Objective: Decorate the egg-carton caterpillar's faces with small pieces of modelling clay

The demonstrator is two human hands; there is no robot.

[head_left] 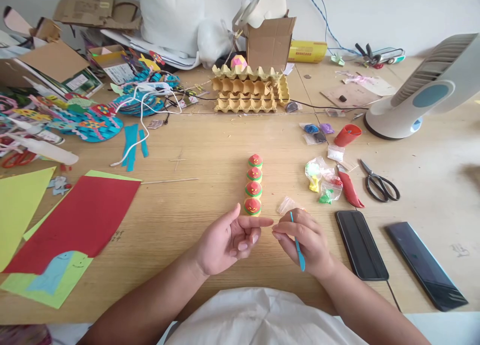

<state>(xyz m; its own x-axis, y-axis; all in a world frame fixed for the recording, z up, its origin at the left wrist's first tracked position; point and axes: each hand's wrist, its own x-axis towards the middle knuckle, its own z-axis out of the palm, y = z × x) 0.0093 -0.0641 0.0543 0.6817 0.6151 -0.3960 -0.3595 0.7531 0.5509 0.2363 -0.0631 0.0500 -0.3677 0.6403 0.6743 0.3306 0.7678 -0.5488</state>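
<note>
My left hand (235, 237) is turned palm up, its thumb apart and index finger stretched to the right, the other fingers loosely bent. Nothing shows in its palm. My right hand (305, 240) holds a small blue plastic modelling tool (297, 242), which slants with its flat end towards me. The right fingertips meet the tip of my left index finger; anything tiny between them is too small to make out. Just beyond my hands stands a row of several egg-carton cups, such as the nearest cup (252, 206), with red domed tops, green bands and small yellow faces.
Right of the row lie clay bags (317, 170), a red cutter (349, 187), scissors (380, 184), a red cup (347, 135) and two phones, one a black phone (362, 245). A white fan (423, 92) stands behind. Egg cartons (245, 102) sit at the back; red paper (82, 220) lies left.
</note>
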